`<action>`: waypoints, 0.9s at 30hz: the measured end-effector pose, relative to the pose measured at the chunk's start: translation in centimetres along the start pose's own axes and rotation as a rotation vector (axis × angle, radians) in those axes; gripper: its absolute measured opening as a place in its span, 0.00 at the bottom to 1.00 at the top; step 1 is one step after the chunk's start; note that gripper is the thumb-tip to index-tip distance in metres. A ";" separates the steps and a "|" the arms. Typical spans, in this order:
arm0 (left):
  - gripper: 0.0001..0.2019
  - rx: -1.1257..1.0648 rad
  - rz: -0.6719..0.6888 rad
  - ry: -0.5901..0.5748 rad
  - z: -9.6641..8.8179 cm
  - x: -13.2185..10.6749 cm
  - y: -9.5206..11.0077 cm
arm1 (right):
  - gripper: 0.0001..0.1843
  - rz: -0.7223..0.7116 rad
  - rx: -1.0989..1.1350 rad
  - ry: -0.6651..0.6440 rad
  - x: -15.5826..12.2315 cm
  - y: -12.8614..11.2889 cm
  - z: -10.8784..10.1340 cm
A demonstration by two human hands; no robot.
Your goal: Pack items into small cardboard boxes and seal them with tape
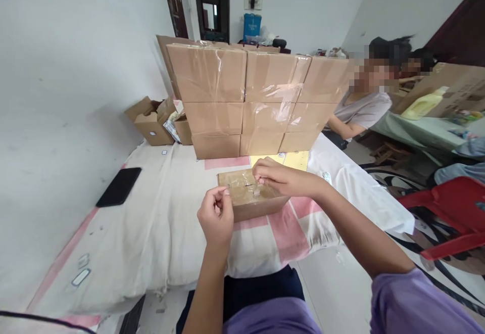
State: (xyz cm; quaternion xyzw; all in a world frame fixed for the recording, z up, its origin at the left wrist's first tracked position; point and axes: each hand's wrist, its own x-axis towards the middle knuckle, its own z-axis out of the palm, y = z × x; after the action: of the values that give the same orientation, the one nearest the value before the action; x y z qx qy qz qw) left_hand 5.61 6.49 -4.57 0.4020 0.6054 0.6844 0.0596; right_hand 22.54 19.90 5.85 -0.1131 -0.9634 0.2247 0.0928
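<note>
A small cardboard box (261, 208) lies on the cloth-covered table in front of me. Loose, shiny clear tape (248, 178) runs across its top, with a crumpled bit below my right fingers. My right hand (278, 176) is above the far side of the box, thumb and fingers pinched on the tape. At the box's left end is my left hand (216, 211), its thumb and forefinger pressed together by the edge. Whatever the left fingertips hold is too small to make out.
A wall of stacked, taped cardboard boxes (265, 79) stands behind the small box. A black tablet-like object (119, 186) and open cartons (149, 127) are on the left. To the right are a person (361, 106) and a red chair (454, 212).
</note>
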 end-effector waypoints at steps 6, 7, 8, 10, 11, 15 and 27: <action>0.05 0.092 0.097 0.049 0.2 0.5 -1.6 | 0.10 0.090 -0.062 -0.085 1.8 1.4 0.9; 0.05 0.102 0.120 0.047 0.2 0.5 -1.7 | 0.11 0.128 -0.072 -0.089 2.1 1.8 1.1; 0.05 0.109 0.138 0.042 0.2 0.5 -1.8 | 0.11 0.161 -0.076 -0.096 2.4 2.1 1.4; 0.04 0.131 0.170 0.029 0.3 0.5 -1.9 | 0.11 0.197 -0.063 -0.123 2.8 2.7 1.8; 0.04 0.151 0.189 0.021 0.3 0.5 -1.9 | 0.10 0.210 -0.056 -0.134 3.0 2.8 1.9; 0.04 0.281 0.271 -0.049 0.4 0.5 -1.2 | 0.08 0.263 -0.094 -0.140 3.3 2.9 2.2; 0.10 0.521 0.434 -0.618 -0.3 0.5 1.0 | 0.06 0.236 -0.125 -0.120 3.3 2.4 2.3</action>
State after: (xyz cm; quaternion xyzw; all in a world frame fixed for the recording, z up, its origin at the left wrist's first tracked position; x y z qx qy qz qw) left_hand 5.44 6.25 -3.43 0.7064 0.6129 0.3538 -0.0105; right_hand 19.23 21.91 3.11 -0.2174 -0.9593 0.1801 0.0010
